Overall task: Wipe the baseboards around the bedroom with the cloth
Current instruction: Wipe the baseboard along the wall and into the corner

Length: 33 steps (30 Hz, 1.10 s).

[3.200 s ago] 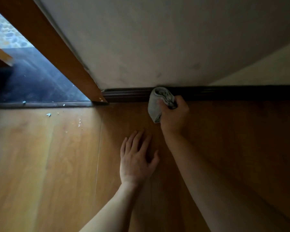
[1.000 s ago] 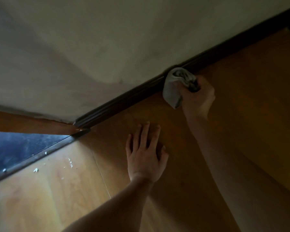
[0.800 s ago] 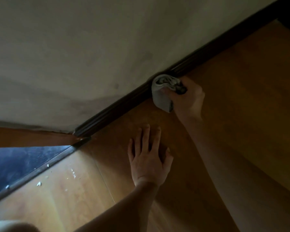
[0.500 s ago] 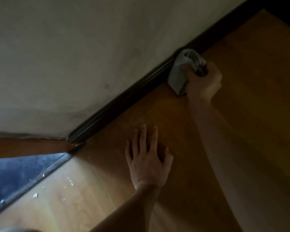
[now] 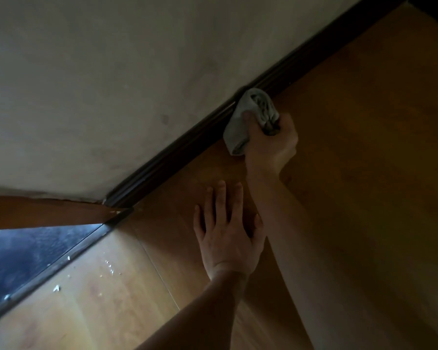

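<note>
R hand (image 5: pixel 271 145) grips the bunched cloth (image 5: pixel 250 117), pressed on the dark baseboard (image 5: pixel 177 147). Baseboard runs diagonal, lower-left to upper-right; unwiped part probably lies up-right. L hand (image 5: pixel 228 236) flat on floor (image 5: pixel 364 147), fingers spread.

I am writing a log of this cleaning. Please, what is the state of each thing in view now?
cloth: bunched up, pressed against the baseboard
baseboard: dark, cloth touching it partway along
right hand: grips the cloth
left hand: flat on the floor, fingers straight
floor: white crumbs scattered near the threshold
</note>
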Motion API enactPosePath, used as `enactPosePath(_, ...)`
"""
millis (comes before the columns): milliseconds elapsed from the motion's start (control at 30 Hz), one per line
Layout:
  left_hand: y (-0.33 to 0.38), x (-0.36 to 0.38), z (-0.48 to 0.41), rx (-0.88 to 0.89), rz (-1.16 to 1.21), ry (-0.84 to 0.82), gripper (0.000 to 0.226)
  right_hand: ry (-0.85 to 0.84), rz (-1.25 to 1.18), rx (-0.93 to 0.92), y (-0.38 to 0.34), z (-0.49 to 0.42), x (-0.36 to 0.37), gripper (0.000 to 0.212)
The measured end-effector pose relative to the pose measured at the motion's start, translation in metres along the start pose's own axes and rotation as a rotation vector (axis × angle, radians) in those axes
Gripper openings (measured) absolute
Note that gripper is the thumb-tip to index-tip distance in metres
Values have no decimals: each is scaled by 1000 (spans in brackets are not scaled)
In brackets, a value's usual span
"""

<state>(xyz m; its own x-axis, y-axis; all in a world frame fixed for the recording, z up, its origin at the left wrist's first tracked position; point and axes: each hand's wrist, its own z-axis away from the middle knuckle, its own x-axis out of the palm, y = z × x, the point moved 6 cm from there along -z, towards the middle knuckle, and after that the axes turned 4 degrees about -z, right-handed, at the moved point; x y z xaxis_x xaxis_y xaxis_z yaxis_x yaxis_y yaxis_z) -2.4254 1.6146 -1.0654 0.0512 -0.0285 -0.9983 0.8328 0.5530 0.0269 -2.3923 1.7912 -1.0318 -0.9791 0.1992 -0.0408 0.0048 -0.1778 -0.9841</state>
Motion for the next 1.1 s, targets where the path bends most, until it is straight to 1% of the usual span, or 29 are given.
enactPosePath(67, 2, -2, -1, -3, 22, 26, 78, -47, 28, -9, 1, -2, -2, 46)
enactPosePath(200, 1, -2, -1, 13, 15, 16, 80, 67, -15, 18, -4, 5, 0, 47)
enactPosePath(267, 1, -9, -2, 28, 32, 94, 77, 86, -30, 63, -2, 23, 8, 47)
enactPosePath(333, 2, -17, -2, 27, 29, 165, 75, 39, -20, 96, 2, 41, 14, 42)
enactPosePath(367, 2, -18, -3, 25, 32, 169, 75, 4, -8, 109, 5, 46, 16, 39)
enactPosePath(500, 1, -11, -1, 9, 57, 28, 74, -139, 10, 182, 8, 43, 5, 36)
enactPosePath(600, 5, -13, -12, 12, 88, 29, 65, -172, 46, 92, -5, 14, -21, 24)
enactPosePath(667, 22, -19, -33, 76, 117, 58, 59, -215, 76, 36, -17, -4, -33, 17)
enactPosePath(733, 44, -21, -54, 179, 150, 67, 57, -238, 116, -16, -26, -19, -36, 20)
enactPosePath(800, 59, -20, -64, 256, 144, 42, 58, -205, 133, -71, -34, -33, -34, 22)
enactPosePath(900, 61, -12, -67, 269, 126, 7, 55, -136, 112, -98, -37, -54, -28, 19)
enactPosePath(1100, 61, -10, -68, 262, 94, -11, 55, -235, 109, -112, -30, -58, -17, 15)
